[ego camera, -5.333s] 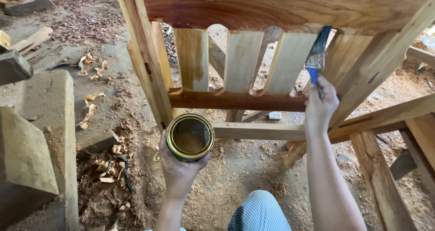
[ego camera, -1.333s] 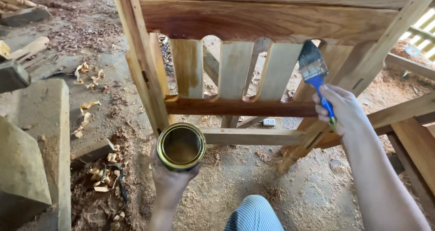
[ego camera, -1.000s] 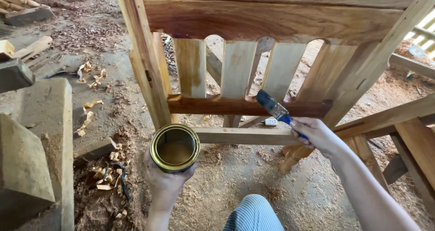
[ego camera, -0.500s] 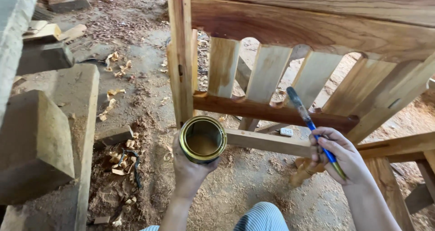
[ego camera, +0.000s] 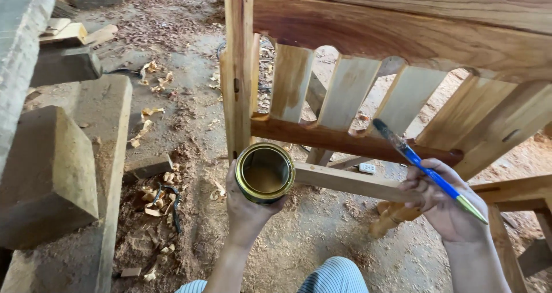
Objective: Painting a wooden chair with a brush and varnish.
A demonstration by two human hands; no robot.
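My left hand (ego camera: 246, 208) grips an open round tin (ego camera: 264, 172) with brownish liquid inside, held in front of the wooden frame's left post (ego camera: 237, 69). My right hand (ego camera: 445, 204) holds a blue-handled paintbrush (ego camera: 426, 169), its dark bristles pointing up-left and touching the darker, glossy lower rail (ego camera: 345, 142) of the frame. Several pale upright slats (ego camera: 351, 95) stand between that rail and the broad top board (ego camera: 402, 29), which looks wet and reddish.
Grey timber blocks (ego camera: 49, 172) lie at the left. Wood shavings and offcuts (ego camera: 158, 198) litter the sawdust-covered ground. A pale unfinished crossbar (ego camera: 345, 181) runs below the rail. More frame legs (ego camera: 517, 212) stand at the right. My striped knee (ego camera: 333, 276) shows at the bottom.
The view has swung right and closer. My right hand brought the brush down from the upper right slat to the lower rail. The tin stayed in my left hand.
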